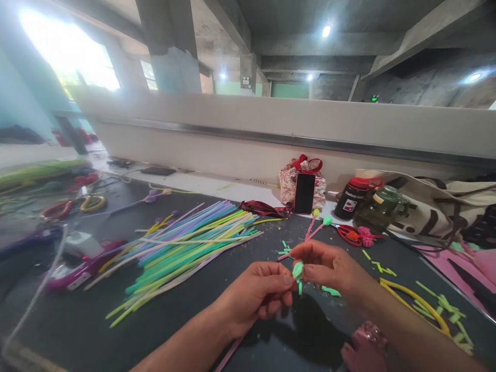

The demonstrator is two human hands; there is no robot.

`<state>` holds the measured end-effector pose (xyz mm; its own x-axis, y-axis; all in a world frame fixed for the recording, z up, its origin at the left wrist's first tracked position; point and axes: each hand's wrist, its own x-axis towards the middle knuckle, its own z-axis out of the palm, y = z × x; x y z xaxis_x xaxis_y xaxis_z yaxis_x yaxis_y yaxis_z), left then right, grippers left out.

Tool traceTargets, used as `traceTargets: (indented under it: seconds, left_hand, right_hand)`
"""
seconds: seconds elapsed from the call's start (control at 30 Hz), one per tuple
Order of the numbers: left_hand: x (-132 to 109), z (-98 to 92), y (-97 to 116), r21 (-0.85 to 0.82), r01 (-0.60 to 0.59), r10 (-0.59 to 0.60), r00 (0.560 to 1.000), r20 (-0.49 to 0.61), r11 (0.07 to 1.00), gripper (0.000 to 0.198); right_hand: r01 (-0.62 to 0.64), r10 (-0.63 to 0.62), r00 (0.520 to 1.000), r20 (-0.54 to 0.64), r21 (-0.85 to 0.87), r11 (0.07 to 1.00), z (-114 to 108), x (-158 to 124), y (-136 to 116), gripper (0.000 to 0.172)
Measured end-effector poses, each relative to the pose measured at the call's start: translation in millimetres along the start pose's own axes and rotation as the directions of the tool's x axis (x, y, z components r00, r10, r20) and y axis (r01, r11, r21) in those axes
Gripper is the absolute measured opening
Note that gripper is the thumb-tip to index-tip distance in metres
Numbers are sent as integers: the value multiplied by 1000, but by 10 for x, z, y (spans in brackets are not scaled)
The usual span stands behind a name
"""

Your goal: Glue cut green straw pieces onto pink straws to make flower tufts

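Note:
Both my hands meet over the dark table [163,320], pinching a small light-green coiled piece [297,269] between them. My left hand [258,294] has thumb and fingers closed on its lower left side. My right hand [329,266] pinches it from the right with closed fingertips. A thin pink stem [285,255] sticks out to the left just above the piece. Small green cut bits [330,291] lie on the table under my right hand.
A big heap of pastel pipe-cleaner sticks [186,245] lies to the left. Red scissors [351,233], a phone [304,193], a dark bottle [352,199] and bags stand behind. A glue gun [79,268] is at left, a yellow strip [414,297] at right.

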<state>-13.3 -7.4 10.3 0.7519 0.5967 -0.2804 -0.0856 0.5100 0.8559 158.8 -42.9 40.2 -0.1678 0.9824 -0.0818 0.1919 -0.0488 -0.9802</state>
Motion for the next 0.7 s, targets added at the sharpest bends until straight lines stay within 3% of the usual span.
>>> traceTargets:
  seconds: [0.4,0.7]
  left_hand:
    - [-16,17,-19,112,-23,28,999,-39,993,15]
    - [-11,11,-10,114,-42,49,997,-61,993,15]
  right_hand:
    - [6,-5,1000,17,-80,997,32,11,2,17]
    - [25,-25,1000,-10,-28,999,36,-34,-9,24]
